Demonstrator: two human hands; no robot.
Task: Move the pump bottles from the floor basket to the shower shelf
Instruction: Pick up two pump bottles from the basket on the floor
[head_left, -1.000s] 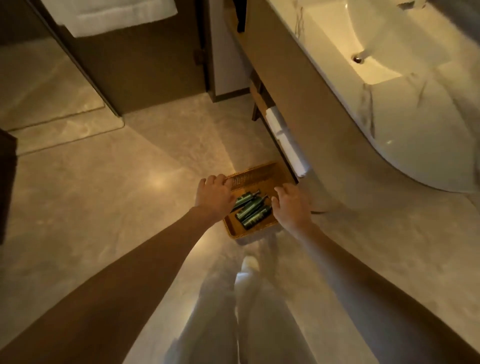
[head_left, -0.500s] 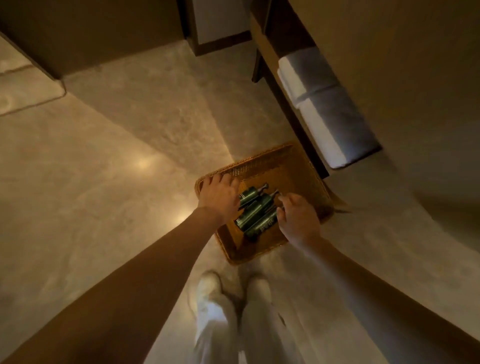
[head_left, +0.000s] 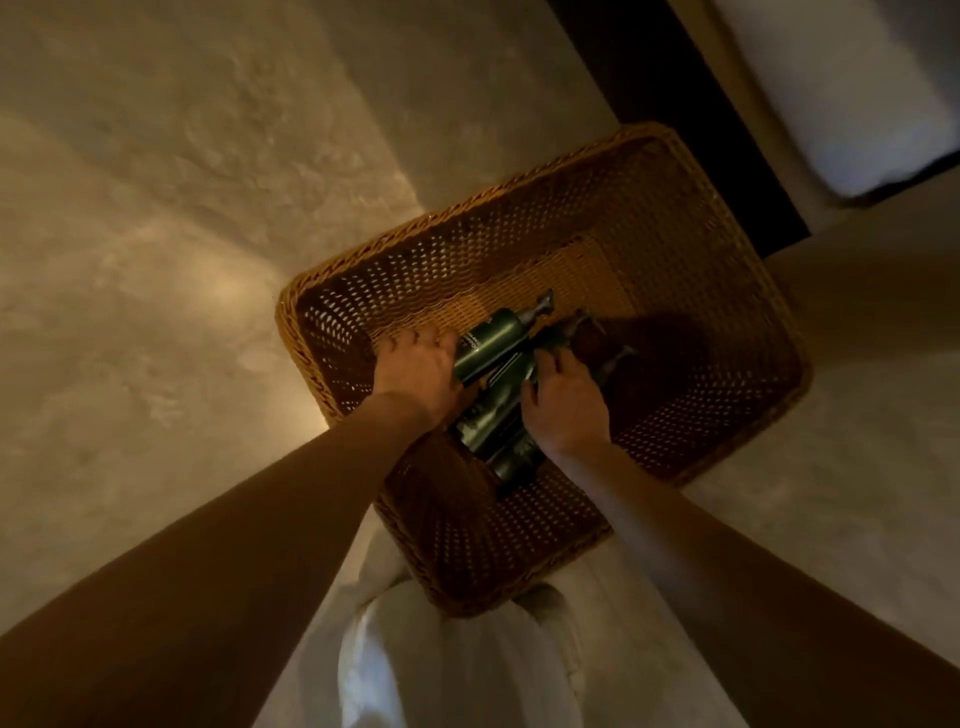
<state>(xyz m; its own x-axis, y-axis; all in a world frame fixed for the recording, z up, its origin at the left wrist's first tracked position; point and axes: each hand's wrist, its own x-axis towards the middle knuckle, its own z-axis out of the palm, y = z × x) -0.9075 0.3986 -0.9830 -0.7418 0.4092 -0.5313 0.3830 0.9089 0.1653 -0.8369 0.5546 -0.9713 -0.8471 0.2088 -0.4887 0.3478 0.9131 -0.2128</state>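
Observation:
A brown wicker basket (head_left: 727, 270) stands on the floor below me. Three dark green pump bottles lie side by side in it, pump heads pointing to the upper right. My left hand (head_left: 418, 371) grips the leftmost bottle (head_left: 491, 340) round its lower body. My right hand (head_left: 566, 402) has its fingers curled over the middle bottle (head_left: 491, 423). The third bottle (head_left: 514, 462) lies lowest, partly under my right wrist. The shower shelf is not in view.
The basket sits on a beige stone floor (head_left: 182, 234). A dark cabinet base (head_left: 691, 93) and a folded white towel (head_left: 841, 93) are at the upper right. My white-clad legs (head_left: 457, 670) are just below the basket.
I have bent down much closer to the basket. Both hands have dropped from above the bottles into the basket and closed on them.

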